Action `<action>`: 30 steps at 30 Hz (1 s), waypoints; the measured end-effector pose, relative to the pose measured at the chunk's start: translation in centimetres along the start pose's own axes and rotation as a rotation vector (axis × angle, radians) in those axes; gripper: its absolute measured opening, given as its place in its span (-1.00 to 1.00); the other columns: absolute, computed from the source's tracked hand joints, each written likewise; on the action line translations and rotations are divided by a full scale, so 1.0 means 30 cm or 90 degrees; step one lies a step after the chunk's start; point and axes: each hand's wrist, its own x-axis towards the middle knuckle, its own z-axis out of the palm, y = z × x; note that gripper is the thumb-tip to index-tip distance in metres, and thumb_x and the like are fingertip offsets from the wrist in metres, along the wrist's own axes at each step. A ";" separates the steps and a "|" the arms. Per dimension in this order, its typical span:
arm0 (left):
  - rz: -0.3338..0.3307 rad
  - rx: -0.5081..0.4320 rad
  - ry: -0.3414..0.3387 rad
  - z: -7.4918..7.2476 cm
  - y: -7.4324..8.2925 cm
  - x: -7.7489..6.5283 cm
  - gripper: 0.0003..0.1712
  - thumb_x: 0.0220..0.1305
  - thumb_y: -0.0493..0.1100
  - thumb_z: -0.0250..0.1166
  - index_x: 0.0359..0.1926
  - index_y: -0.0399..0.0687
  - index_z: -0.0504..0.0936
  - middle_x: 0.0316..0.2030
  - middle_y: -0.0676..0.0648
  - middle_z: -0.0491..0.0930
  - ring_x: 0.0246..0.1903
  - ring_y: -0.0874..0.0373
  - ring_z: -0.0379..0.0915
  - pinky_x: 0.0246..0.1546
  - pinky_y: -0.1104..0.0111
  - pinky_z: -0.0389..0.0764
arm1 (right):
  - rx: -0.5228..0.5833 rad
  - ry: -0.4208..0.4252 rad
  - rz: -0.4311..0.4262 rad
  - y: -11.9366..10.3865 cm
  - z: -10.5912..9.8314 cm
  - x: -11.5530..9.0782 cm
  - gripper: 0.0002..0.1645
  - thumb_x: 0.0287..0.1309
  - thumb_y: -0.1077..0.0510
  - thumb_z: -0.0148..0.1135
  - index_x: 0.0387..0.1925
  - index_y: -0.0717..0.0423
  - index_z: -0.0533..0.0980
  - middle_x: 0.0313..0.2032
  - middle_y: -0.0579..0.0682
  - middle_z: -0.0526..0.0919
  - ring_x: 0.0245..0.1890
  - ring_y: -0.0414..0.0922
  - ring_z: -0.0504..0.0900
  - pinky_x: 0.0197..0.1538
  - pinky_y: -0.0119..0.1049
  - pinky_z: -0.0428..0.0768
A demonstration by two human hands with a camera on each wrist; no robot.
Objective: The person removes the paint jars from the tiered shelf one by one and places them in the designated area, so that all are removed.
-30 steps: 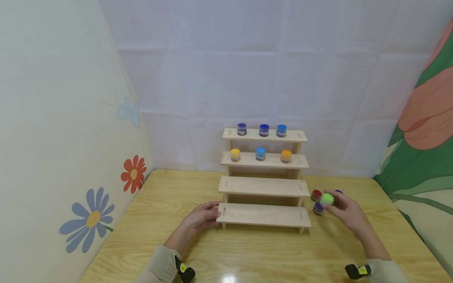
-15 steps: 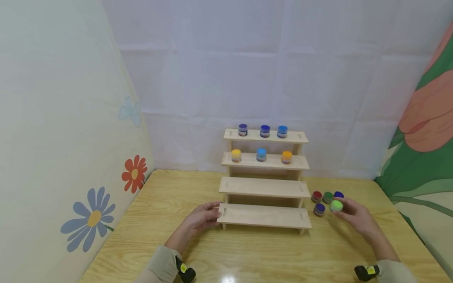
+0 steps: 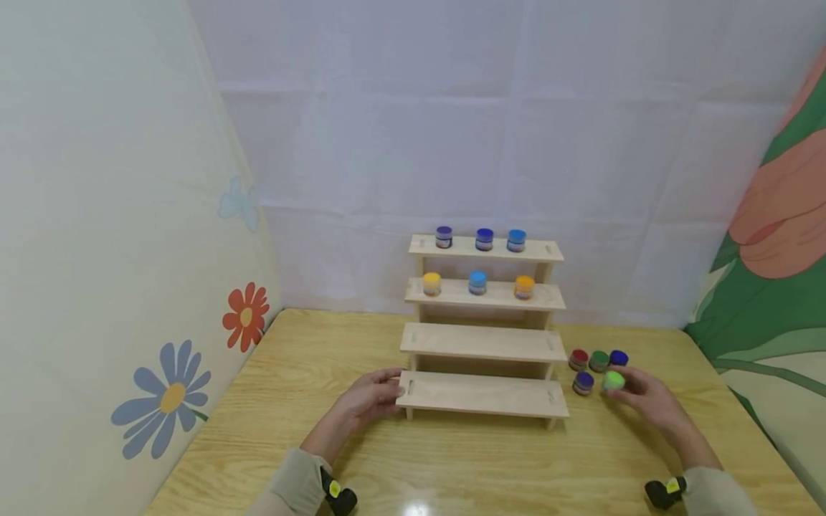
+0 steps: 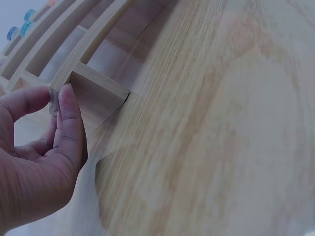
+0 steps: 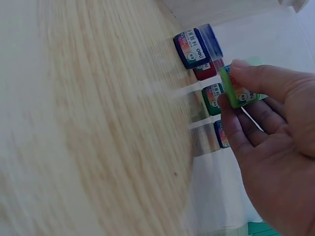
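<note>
My left hand (image 3: 368, 396) pinches the left end of the lowest board of a wooden step shelf (image 3: 484, 394); the left wrist view shows thumb and fingers on that board end (image 4: 55, 96). My right hand (image 3: 653, 401) holds a light green paint jar (image 3: 613, 380) between thumb and fingers, at the front right of a small group of jars. Around it stand a purple jar (image 3: 583, 383), a red jar (image 3: 578, 360), a green jar (image 3: 599, 360) and a dark blue jar (image 3: 619, 357). Whether the light green jar touches the table cannot be told.
On the top board stand a purple jar (image 3: 444, 237), a dark blue jar (image 3: 485, 239) and a blue jar (image 3: 516, 241). The second board bears a yellow jar (image 3: 432, 284), a light blue jar (image 3: 477, 283) and an orange jar (image 3: 524, 288). A white cloth (image 3: 387, 143) hangs behind.
My right hand has moved the light green jar right and down, from in front of the green jar to the right of the purple one. My left hand keeps its place on the shelf.
</note>
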 end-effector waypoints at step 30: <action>-0.006 -0.007 0.005 0.001 0.005 -0.003 -0.24 0.34 -0.35 0.26 0.47 -0.45 0.16 0.03 -0.17 0.58 -0.26 0.19 0.62 -0.32 0.41 0.66 | -0.063 -0.015 -0.016 0.050 0.020 0.032 -0.39 0.35 0.17 0.30 0.30 0.42 0.39 0.23 0.50 0.43 0.16 0.37 0.52 0.18 0.23 0.51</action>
